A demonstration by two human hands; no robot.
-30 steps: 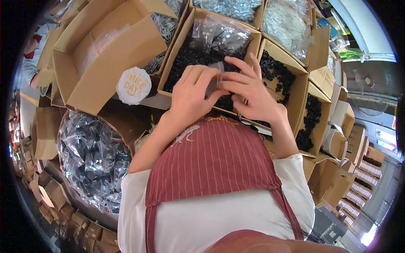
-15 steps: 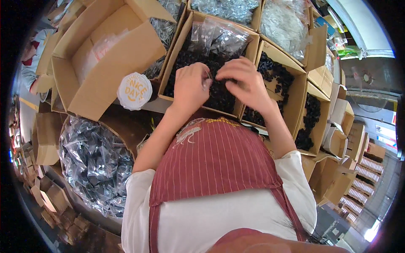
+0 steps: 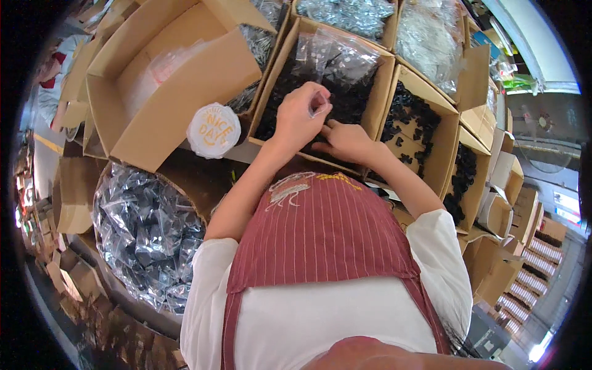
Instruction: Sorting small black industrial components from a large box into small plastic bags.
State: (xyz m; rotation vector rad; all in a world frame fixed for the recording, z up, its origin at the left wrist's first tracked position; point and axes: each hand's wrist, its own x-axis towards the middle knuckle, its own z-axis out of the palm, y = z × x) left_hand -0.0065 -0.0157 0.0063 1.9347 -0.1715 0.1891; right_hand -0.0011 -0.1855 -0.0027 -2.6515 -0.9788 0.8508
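Note:
My left hand point(image 3: 301, 114) is curled closed around a clear plastic bag point(image 3: 318, 103), whose film shows between the thumb and fingers. It is raised over a cardboard box point(image 3: 383, 92) of small black plastic pieces point(image 3: 351, 98). My right hand point(image 3: 350, 143) is lower, at the near side of this box, beside and just below the left. Its visible fingers are apart and reach down at the black pieces; some of the fingertips are hidden. Flat clear bags point(image 3: 336, 55) lie on the pieces at the box's far end.
On the left, an open carton point(image 3: 185, 105) holds clear film, with a round white printed tag point(image 3: 213, 131) by its corner. Below it sits a container of filled clear bags point(image 3: 148, 228). Boxes of black pieces point(image 3: 410, 117) stand to the right, bagged parts point(image 3: 428, 40) beyond.
My right hand has dropped toward the near side of the box with its fingers lower. My left hand has turned and risen slightly, showing clear film in its grip. The view has shifted a little.

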